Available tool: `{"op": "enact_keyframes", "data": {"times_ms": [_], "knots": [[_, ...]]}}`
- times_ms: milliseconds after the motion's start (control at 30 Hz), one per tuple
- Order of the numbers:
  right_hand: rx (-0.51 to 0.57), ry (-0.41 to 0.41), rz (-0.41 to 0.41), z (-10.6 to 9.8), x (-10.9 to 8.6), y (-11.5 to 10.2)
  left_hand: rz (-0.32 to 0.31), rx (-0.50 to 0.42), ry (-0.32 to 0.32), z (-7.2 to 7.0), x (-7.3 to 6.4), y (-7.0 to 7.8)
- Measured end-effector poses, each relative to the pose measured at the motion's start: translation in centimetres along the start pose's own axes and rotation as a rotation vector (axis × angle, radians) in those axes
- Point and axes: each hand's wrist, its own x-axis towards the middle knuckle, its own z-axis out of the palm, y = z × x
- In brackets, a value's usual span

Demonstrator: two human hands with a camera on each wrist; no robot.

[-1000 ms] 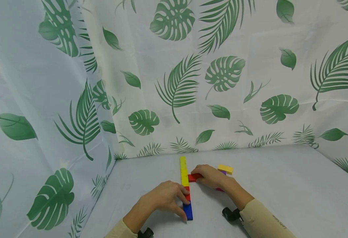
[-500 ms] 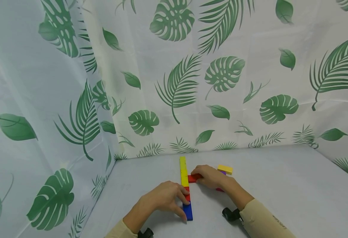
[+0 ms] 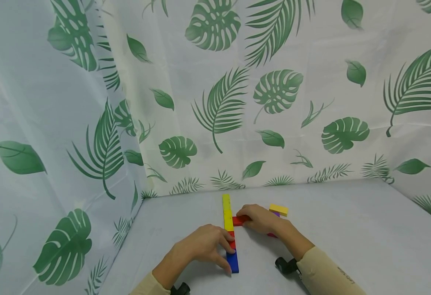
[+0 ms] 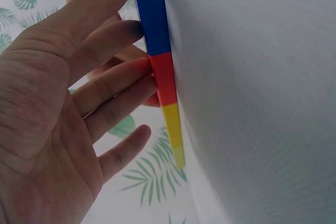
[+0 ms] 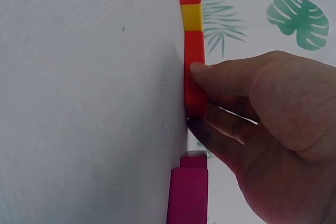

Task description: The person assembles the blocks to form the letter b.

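Observation:
On the table, a straight row of blocks runs away from me: a blue block point(image 3: 233, 265), a red block point(image 3: 232, 234) and a yellow stretch point(image 3: 227, 212). My left hand point(image 3: 206, 244) touches this row from the left, fingertips on the red and blue blocks and thumb by the blue one's near end. Its fingers look fairly straight in the left wrist view. My right hand point(image 3: 261, 218) pinches a second red block point(image 5: 194, 90) between thumb and fingers. That block lies crosswise, its left end against the yellow part of the row.
Right of and partly behind my right hand lie a yellow block point(image 3: 279, 210), a purple block point(image 3: 277, 214) and a magenta block point(image 5: 188, 195). A leaf-printed sheet point(image 3: 219, 164) hangs behind the table point(image 3: 333, 229) and along its left side.

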Motion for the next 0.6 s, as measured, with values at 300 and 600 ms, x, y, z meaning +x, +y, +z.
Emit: {"op": "enact_keyframes", "data": {"times_ms": [300,600], "knots": [[0.001,0.001,0.003,0.05,0.05,0.03,-0.004,-0.005,0.003,0.03,0.04,-0.04],[0.039,0.007,0.046,-0.56,-0.12,-0.21,-0.008,0.005,-0.001,0.05,0.09,0.02]]}}
